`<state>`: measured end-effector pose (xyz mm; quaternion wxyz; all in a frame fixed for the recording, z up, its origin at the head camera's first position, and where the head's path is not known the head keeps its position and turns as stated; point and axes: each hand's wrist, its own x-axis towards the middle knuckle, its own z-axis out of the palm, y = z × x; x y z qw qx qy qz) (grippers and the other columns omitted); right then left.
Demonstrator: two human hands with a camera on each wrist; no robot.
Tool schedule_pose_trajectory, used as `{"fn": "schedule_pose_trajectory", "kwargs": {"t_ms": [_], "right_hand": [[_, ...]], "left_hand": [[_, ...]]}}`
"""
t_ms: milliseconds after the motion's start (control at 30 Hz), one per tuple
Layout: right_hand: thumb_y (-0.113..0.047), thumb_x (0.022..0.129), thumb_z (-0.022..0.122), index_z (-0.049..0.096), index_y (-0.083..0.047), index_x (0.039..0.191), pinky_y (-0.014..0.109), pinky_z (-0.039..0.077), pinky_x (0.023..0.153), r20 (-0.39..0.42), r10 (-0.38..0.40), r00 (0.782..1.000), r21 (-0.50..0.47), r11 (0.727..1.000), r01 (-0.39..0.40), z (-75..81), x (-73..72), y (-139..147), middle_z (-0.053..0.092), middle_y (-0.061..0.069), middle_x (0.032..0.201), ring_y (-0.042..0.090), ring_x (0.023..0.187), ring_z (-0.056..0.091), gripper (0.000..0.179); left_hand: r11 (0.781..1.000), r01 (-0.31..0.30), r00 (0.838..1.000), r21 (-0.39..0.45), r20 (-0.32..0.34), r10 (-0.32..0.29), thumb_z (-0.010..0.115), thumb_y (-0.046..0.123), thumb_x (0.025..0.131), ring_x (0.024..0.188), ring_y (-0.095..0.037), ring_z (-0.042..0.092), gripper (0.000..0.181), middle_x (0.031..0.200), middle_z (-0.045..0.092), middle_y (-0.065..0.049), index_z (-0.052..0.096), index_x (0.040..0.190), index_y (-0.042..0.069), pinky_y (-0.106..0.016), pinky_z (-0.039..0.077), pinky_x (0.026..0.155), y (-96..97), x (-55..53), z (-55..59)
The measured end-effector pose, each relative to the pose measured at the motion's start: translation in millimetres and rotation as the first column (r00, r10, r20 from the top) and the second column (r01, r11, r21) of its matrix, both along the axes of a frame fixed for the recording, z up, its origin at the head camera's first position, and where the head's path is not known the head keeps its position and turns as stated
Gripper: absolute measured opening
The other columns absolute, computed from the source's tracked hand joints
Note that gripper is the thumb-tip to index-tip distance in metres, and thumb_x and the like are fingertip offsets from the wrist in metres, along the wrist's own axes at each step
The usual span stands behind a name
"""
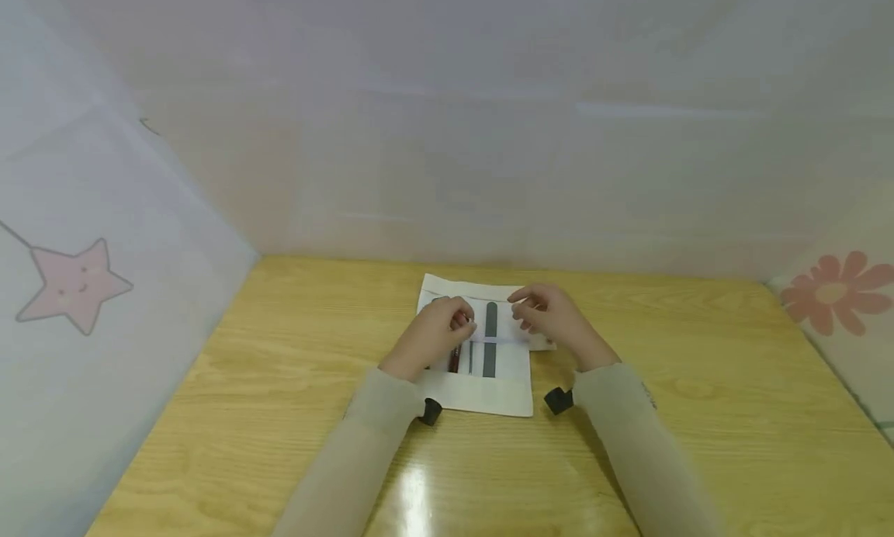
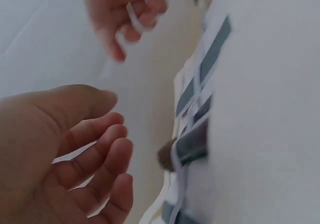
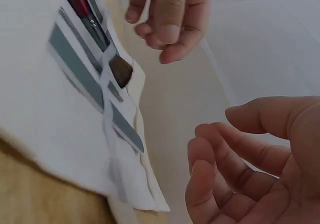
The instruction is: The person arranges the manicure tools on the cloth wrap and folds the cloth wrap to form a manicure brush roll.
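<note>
A white fabric roll lies spread on the table, with slim tools tucked into it under a pale strap. Among them are a long grey nail-file-like strip, a brush with brown bristles and a dark red handle, and a thin grey strip. My left hand hovers over the roll's left part, fingers loosely bent and nothing between them. Over its right edge is my right hand, also empty, thumb and fingers apart. In both wrist views the hands face each other above the tools.
The roll rests on a yellow wood-grain table. A small pale flap sticks out at the roll's right side, beneath the right hand. Pale cloth walls enclose the table at the back and sides.
</note>
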<state>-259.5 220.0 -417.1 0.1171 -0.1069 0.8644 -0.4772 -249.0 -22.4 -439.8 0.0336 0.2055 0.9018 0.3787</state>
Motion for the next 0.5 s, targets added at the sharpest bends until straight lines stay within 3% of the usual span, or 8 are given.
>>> {"fn": "schedule_pose_trajectory", "kwargs": {"t_ms": [167,333,500], "right_hand": [[-0.013,0.103,0.058,0.068,0.005,0.116,0.039,0.058,0.075,0.105,0.114,0.988,-0.048,0.993,-0.11,-4.5,31.1,23.6,0.07,0.015,0.094,0.027,0.082,0.066,0.024],[-0.018,0.105,0.055,0.07,0.009,0.102,0.028,0.055,0.061,0.267,0.196,0.943,-0.117,0.979,-0.17,-13.5,60.4,43.9,0.072,0.011,0.083,0.016,0.069,0.066,0.031],[-0.02,0.104,0.055,0.072,0.009,0.097,0.024,0.051,0.055,0.359,0.221,0.907,-0.167,0.971,-0.17,-20.9,80.4,43.8,0.072,0.009,0.077,0.011,0.062,0.064,0.034]], "left_hand": [[0.983,-0.107,0.994,0.146,0.02,0.105,0.06,0.02,0.103,0.1,-0.023,0.061,0.025,0.107,0.065,-0.007,0.065,0.12,0.003,-0.04,0.052,0.089,-27.9,-13.3,9.9],[0.937,-0.266,0.955,0.228,0.191,0.225,0.056,0.026,0.105,0.123,-0.032,0.055,0.035,0.125,0.062,-0.012,0.061,0.131,0.004,-0.048,0.045,0.103,-60.3,-31.4,12.8],[0.931,-0.286,0.931,0.227,0.295,0.214,0.049,0.022,0.107,0.13,-0.036,0.051,0.039,0.14,0.055,-0.019,0.055,0.139,0.0,-0.049,0.043,0.107,-76.3,-47.9,2.9]]}}
